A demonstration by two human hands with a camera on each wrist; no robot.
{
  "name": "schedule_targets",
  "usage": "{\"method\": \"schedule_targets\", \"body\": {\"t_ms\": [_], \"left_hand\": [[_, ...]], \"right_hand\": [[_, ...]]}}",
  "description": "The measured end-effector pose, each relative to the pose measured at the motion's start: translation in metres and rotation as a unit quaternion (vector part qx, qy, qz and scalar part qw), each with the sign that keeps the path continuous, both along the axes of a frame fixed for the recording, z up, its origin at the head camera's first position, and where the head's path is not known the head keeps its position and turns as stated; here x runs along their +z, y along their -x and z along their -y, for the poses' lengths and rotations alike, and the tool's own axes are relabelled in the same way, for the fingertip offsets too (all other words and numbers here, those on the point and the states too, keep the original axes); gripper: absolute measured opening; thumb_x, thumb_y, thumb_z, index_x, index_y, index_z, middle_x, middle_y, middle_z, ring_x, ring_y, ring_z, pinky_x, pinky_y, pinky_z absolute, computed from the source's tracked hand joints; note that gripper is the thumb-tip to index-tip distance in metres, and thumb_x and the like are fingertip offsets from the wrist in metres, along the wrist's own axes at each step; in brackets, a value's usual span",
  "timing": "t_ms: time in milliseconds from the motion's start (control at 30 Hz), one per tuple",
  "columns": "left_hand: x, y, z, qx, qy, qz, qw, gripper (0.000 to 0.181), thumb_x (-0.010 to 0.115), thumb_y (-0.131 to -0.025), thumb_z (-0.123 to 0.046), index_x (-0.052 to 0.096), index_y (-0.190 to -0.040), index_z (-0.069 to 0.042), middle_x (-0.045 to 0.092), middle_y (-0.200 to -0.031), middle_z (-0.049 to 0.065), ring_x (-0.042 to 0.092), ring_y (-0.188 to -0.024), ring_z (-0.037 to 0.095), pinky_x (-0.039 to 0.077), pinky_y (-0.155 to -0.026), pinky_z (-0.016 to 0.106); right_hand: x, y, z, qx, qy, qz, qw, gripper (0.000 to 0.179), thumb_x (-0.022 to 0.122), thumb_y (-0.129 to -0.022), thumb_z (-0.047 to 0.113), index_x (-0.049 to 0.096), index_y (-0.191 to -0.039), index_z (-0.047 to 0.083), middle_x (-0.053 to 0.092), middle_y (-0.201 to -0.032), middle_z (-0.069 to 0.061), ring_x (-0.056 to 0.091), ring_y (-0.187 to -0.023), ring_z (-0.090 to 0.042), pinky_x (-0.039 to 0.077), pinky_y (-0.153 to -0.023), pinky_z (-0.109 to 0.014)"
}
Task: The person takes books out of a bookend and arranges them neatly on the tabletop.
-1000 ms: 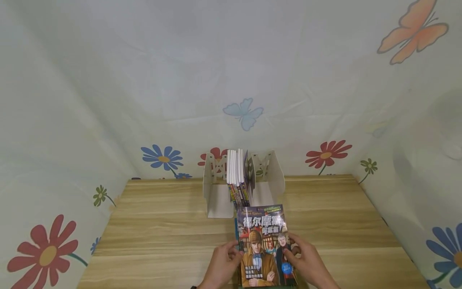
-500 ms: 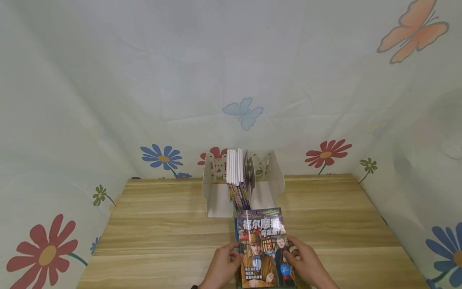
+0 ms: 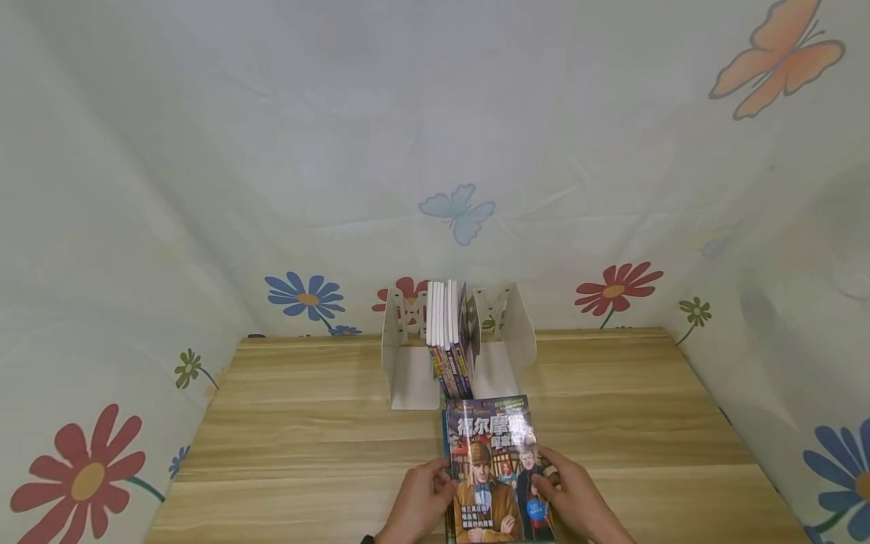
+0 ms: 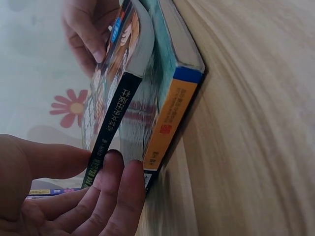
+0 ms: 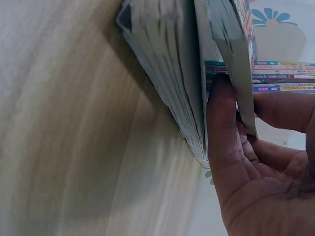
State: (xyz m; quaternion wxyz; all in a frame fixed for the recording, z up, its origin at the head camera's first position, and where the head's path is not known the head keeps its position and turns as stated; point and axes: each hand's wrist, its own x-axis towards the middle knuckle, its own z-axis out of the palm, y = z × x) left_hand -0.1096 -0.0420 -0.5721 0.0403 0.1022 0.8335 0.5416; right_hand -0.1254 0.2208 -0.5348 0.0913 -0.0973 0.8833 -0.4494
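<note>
Sheeting with flowers backs the wood-grain table under books.

The tabletop has a smooth wood-grain finish with a faint sheen. By the middle of its back edge, the rack looks smooth and matt, metal or plastic being unclear; the upright books show paper page edges. Well forward of that edge, the upper book has a glossy, light-catching cover; the lower book shows matt, roughish paper. Beyond, the curtain looks like creased matt cloth.
</note>
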Motion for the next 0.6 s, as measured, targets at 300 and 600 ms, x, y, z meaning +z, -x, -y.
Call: {"method": "schedule_targets", "body": {"t_ms": [300, 600], "left_hand": [[-0.0027, -0.0001, 0.0011, 0.003, 0.025, -0.02, 0.9995, 0.03, 0.065, -0.082, -0.009, 0.059, -0.109, 0.005, 0.057, -0.074, -0.009, 0.053, -0.061, 0.002, 0.048, -0.051, 0.022], [-0.0044, 0.0005, 0.0017, -0.006, 0.069, -0.039, 0.9968, 0.023, 0.063, -0.08, -0.005, 0.062, -0.102, 0.002, 0.05, -0.063, -0.013, 0.046, -0.051, 0.0, 0.041, -0.042, 0.018]], "right_hand": [[-0.0049, 0.0005, 0.001, 0.004, -0.008, -0.042, 0.9991, 0.045, 0.065, -0.083, 0.004, 0.047, -0.122, -0.009, 0.058, -0.1, -0.013, 0.057, -0.071, -0.011, 0.052, -0.057, -0.026], [-0.0092, 0.0011, 0.0, 0.017, 0.002, -0.03, 0.9994, 0.046, 0.065, -0.083, 0.003, 0.046, -0.122, -0.01, 0.058, -0.094, -0.01, 0.056, -0.069, -0.01, 0.052, -0.057, -0.027]]}}
